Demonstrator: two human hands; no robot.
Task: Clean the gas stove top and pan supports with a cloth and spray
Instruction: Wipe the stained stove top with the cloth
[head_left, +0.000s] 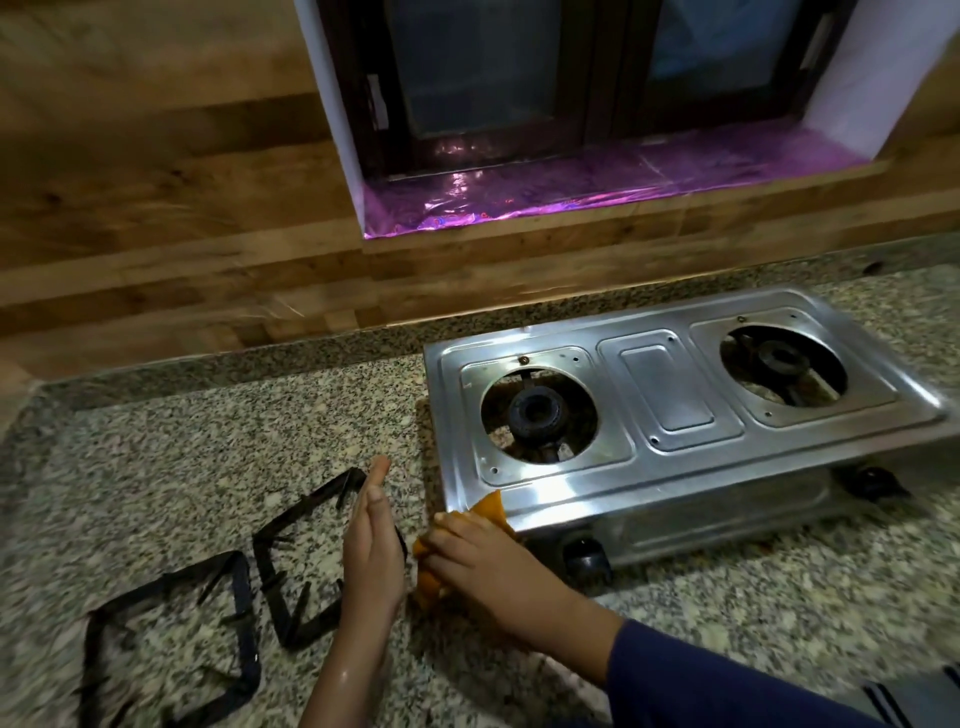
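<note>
A steel two-burner gas stove (670, 384) stands on the granite counter (208, 426), with its pan supports taken off. Two black square pan supports lie on the counter to its left, one nearer the stove (291, 577) and one at the front left (171, 639). My right hand (483, 566) grips an orange cloth (493, 512) against the stove's front left corner. My left hand (371, 545) is held flat on edge, fingers straight, just left of the cloth and over the nearer support. No spray bottle is in view.
Black knobs (587, 558) (875, 480) stick out of the stove's front. A wood-panelled wall (156, 208) rises behind the counter, with a window recess lined in purple foil (597, 187). The counter's left end meets the wall.
</note>
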